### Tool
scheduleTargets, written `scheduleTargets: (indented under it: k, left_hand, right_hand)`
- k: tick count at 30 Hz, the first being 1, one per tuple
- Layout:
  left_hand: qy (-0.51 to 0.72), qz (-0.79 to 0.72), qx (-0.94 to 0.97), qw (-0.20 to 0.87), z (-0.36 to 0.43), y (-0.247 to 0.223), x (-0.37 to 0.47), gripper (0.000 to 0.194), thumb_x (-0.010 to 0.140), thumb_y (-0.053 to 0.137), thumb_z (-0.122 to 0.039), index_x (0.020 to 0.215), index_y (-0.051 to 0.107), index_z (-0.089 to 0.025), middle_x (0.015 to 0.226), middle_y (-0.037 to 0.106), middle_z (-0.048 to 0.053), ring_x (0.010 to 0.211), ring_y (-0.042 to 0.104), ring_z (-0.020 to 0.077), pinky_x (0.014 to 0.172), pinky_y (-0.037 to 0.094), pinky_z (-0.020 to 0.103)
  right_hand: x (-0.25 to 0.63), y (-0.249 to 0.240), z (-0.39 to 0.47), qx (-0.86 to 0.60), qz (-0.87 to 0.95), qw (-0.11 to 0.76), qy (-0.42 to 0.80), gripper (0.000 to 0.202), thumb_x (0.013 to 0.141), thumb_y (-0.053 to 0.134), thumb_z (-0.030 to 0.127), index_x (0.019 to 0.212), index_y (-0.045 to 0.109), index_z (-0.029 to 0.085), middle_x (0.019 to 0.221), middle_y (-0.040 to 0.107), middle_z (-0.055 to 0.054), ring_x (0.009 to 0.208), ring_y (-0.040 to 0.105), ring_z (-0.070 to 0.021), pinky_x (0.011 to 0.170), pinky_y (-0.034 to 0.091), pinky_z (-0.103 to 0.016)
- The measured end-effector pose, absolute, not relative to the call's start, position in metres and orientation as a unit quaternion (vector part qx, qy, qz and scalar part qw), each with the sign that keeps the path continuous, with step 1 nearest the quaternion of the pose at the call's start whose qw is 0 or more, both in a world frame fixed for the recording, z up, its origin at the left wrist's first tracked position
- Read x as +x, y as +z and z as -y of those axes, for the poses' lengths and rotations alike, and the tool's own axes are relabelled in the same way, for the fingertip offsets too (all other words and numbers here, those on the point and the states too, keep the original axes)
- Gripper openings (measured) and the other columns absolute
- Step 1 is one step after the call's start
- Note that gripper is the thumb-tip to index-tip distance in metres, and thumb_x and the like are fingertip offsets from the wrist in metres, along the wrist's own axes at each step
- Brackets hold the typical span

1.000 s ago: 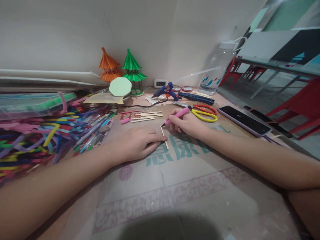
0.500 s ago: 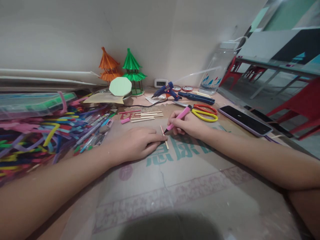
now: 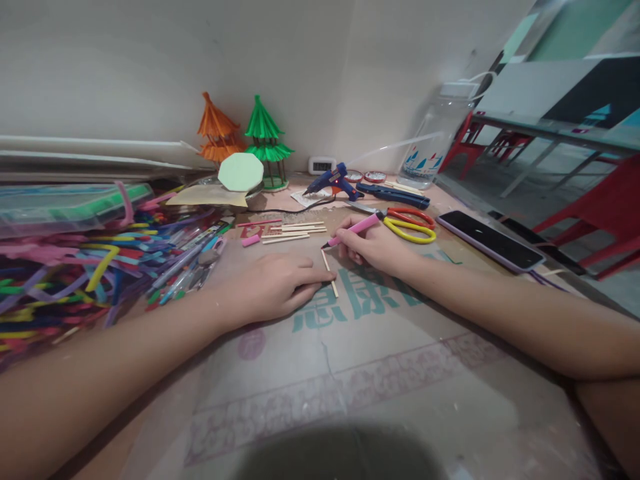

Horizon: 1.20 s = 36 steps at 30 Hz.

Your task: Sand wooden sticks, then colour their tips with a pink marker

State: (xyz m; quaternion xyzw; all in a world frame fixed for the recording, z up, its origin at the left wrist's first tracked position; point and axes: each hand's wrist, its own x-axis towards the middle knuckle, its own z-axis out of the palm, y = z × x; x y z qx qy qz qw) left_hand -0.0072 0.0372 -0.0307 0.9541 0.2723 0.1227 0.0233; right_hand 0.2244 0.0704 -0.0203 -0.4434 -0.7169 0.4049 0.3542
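Observation:
A thin wooden stick [image 3: 327, 265] with a pinkish upper end lies slantwise on the cardboard sheet [image 3: 280, 380]. My left hand [image 3: 280, 283] rests flat on its side, fingers mostly curled, and its index fingertip holds the stick down near the middle. In my right hand [image 3: 363, 243], closed in a writing grip, is a pink marker [image 3: 364, 225]; its dark tip is at the stick's upper end. The marker's pink cap [image 3: 251, 240] lies beside several loose pale sticks [image 3: 295, 230], with one reddish stick [image 3: 260, 223] behind them.
Colourful pipe cleaners [image 3: 105, 267] and pens heap at left. Behind stand orange [image 3: 217, 130] and green [image 3: 267, 143] pagoda models, a pale green octagon [image 3: 241, 172] and a glue gun [image 3: 333, 180]. Scissors [image 3: 410, 225], a phone [image 3: 487, 240] and a bottle [image 3: 430, 140] are at right.
My right hand has shifted the marker tip up along the stick, from near its middle to its upper end, tilting the marker lower. My left hand has stayed put.

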Motion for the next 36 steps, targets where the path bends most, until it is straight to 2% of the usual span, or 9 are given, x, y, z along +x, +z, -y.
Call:
scheduleTargets:
  k: [11, 22, 29, 36]
  left_hand:
    - [0.135, -0.262, 0.956, 0.019, -0.0373, -0.0322, -0.0086, 0.035, 0.104, 0.046, -0.026, 0.130, 0.069, -0.027, 0.097, 0.074, 0.003, 0.090, 0.069, 0.0187, 0.078, 0.046, 0.029]
    - [0.137, -0.261, 0.955, 0.014, -0.0390, -0.0338, -0.0077, 0.034, 0.105, 0.046, -0.027, 0.131, 0.069, -0.028, 0.093, 0.073, 0.003, 0.083, 0.067, 0.0167, 0.073, 0.045, 0.027]
    - [0.141, -0.258, 0.956, 0.019, -0.0385, -0.0324, -0.0076, 0.035, 0.104, 0.046, -0.026, 0.129, 0.069, -0.027, 0.096, 0.074, 0.004, 0.088, 0.068, 0.0185, 0.078, 0.048, 0.029]
    - [0.136, -0.262, 0.955, 0.020, -0.0367, -0.0308, -0.0069, 0.034, 0.104, 0.046, -0.026, 0.129, 0.070, -0.026, 0.095, 0.074, 0.004, 0.087, 0.069, 0.0182, 0.077, 0.047, 0.029]
  right_hand:
    - [0.2241, -0.0169, -0.0687, -0.463, 0.711, 0.344, 0.403, 0.017, 0.097, 0.055, 0.028, 0.083, 0.056, 0.018, 0.057, 0.062, 0.003, 0.041, 0.046, -0.0065, 0.038, 0.035, -0.017]
    - [0.2253, -0.0159, -0.0664, -0.433, 0.707, 0.318, 0.460, 0.013, 0.088, 0.058, 0.021, 0.076, 0.058, 0.017, 0.050, 0.059, 0.002, 0.038, 0.043, -0.0064, 0.037, 0.032, -0.016]
    - [0.2253, -0.0191, -0.0692, -0.443, 0.708, 0.362, 0.413, 0.017, 0.094, 0.057, 0.030, 0.081, 0.055, 0.019, 0.056, 0.061, 0.003, 0.040, 0.045, -0.0066, 0.038, 0.035, -0.016]
    - [0.2255, -0.0170, -0.0678, -0.449, 0.704, 0.343, 0.430, 0.014, 0.090, 0.057, 0.023, 0.077, 0.057, 0.018, 0.052, 0.060, 0.003, 0.038, 0.043, -0.0068, 0.037, 0.033, -0.017]
